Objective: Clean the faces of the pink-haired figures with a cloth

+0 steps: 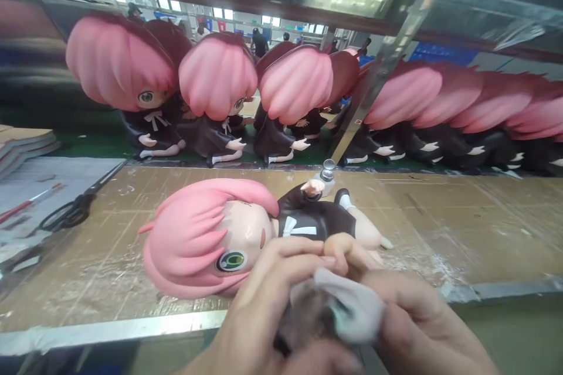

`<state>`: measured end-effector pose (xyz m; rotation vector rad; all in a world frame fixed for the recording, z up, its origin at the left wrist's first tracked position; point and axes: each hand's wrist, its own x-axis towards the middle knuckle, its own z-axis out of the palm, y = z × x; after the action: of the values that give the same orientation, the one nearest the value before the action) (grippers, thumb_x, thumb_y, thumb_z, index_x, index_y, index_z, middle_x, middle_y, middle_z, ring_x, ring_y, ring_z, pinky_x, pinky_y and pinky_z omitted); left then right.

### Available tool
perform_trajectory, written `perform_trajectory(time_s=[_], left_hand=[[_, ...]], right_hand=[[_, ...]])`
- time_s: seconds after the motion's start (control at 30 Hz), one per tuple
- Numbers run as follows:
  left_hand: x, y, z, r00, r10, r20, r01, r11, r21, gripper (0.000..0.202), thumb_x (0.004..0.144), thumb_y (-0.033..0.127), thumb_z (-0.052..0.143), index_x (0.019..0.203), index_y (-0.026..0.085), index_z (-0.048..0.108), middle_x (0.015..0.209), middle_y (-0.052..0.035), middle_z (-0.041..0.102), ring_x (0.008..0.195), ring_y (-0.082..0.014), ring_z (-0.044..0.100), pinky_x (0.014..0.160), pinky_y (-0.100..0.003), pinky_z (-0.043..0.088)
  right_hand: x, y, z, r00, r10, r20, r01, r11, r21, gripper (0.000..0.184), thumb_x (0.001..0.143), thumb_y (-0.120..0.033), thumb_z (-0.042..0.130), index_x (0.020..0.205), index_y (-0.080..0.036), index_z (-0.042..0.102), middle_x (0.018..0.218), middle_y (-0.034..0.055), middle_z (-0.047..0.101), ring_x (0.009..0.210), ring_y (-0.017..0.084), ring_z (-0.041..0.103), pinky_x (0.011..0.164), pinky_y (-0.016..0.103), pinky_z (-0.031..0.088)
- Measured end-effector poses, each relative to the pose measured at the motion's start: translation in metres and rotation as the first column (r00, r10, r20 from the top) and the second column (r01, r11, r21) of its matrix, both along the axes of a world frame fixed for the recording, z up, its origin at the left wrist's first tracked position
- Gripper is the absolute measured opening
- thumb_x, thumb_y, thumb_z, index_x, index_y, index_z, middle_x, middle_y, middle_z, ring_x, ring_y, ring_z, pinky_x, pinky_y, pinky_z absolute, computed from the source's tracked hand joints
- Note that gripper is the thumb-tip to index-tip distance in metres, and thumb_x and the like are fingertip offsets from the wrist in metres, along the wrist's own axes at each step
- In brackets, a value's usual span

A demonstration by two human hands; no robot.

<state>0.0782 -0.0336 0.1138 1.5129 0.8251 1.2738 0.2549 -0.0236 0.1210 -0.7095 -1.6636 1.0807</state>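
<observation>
A large pink-haired doll figure (185, 234) in a black dress lies on its back on the bench, head to the left, with a green eye and white bow showing. My left hand (259, 299) is closed around the figure's near arm, whose dark sleeve is blurred and partly covered by my fingers. My right hand (413, 316) pinches a crumpled white cloth (358, 304) with a greenish stain, held against or just beside that sleeve; exact contact is hard to see. Behind the figure's raised far hand stands a small bottle (327, 173) with a metal top.
Several matching seated figures (215, 82) line a green surface behind the bench (461, 211). A metal post (387, 64) rises between them. On the left lie black scissors (73, 211), a red-handled brush (26, 205) and foam sheets (26, 143). People are in the background.
</observation>
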Motion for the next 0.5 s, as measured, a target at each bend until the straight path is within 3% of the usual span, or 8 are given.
perform_trajectory(time_s=[0.1, 0.17, 0.27, 0.33, 0.4, 0.5], left_hand=[[0.002, 0.015, -0.003, 0.998, -0.05, -0.029, 0.048, 0.998, -0.047, 0.009, 0.088, 0.035, 0.072, 0.096, 0.031, 0.072, 0.11, -0.0049, 0.066, 0.104, -0.0234, 0.065, 0.092, -0.032, 0.054], [0.002, 0.02, -0.003, 0.991, -0.133, 0.007, 0.132, 0.974, -0.184, 0.008, 0.091, 0.037, 0.068, 0.092, 0.029, 0.068, 0.098, -0.0026, 0.066, 0.087, -0.0178, 0.066, 0.077, -0.025, 0.056], [0.006, 0.02, 0.001, 0.932, -0.264, 0.248, 0.349, 0.841, -0.414, 0.017, 0.091, 0.044, 0.067, 0.091, 0.027, 0.063, 0.074, 0.0022, 0.061, 0.059, -0.0096, 0.059, 0.055, -0.018, 0.051], [0.011, 0.019, 0.004, 0.888, -0.256, 0.382, 0.424, 0.777, -0.465, 0.021, 0.091, 0.045, 0.067, 0.088, 0.025, 0.061, 0.068, 0.0033, 0.06, 0.052, -0.0072, 0.057, 0.051, -0.016, 0.048], [0.015, 0.018, 0.006, 0.884, -0.204, 0.421, 0.407, 0.779, -0.476, 0.022, 0.091, 0.044, 0.067, 0.086, 0.024, 0.06, 0.069, 0.0032, 0.06, 0.048, -0.0067, 0.057, 0.048, -0.016, 0.046], [0.019, 0.02, 0.006, 0.914, -0.106, 0.392, 0.299, 0.828, -0.474, 0.023, 0.091, 0.043, 0.068, 0.084, 0.024, 0.058, 0.068, 0.0043, 0.057, 0.049, -0.0061, 0.054, 0.049, -0.015, 0.045]], right_hand=[[-0.002, -0.001, -0.003, 0.996, -0.08, -0.048, 0.075, 0.993, -0.088, 0.031, 0.095, -0.047, 0.059, 0.079, -0.023, 0.07, 0.083, 0.003, 0.052, 0.081, 0.015, 0.057, 0.069, 0.027, 0.055], [0.002, -0.001, -0.006, 0.992, -0.072, -0.102, 0.054, 0.983, -0.177, 0.029, 0.096, -0.043, 0.058, 0.082, -0.021, 0.07, 0.079, 0.0014, 0.052, 0.071, 0.013, 0.055, 0.062, 0.025, 0.052], [0.009, -0.003, -0.009, 0.981, -0.059, -0.184, -0.005, 0.943, -0.332, 0.027, 0.096, -0.041, 0.059, 0.082, -0.019, 0.065, 0.072, -0.0003, 0.055, 0.064, 0.011, 0.053, 0.056, 0.022, 0.047], [0.011, -0.004, -0.011, 0.975, -0.056, -0.216, -0.034, 0.919, -0.394, 0.029, 0.094, -0.043, 0.063, 0.08, -0.018, 0.064, 0.07, -0.0007, 0.058, 0.064, 0.01, 0.052, 0.057, 0.021, 0.045], [0.012, -0.005, -0.013, 0.963, -0.046, -0.265, -0.083, 0.886, -0.457, 0.028, 0.092, -0.044, 0.066, 0.084, -0.017, 0.066, 0.073, -0.0004, 0.061, 0.066, 0.009, 0.054, 0.061, 0.021, 0.045], [0.012, -0.007, -0.019, 0.928, -0.013, -0.372, -0.214, 0.799, -0.562, 0.028, 0.085, -0.042, 0.076, 0.092, -0.016, 0.068, 0.077, 0.0002, 0.065, 0.069, 0.009, 0.058, 0.065, 0.021, 0.047]])
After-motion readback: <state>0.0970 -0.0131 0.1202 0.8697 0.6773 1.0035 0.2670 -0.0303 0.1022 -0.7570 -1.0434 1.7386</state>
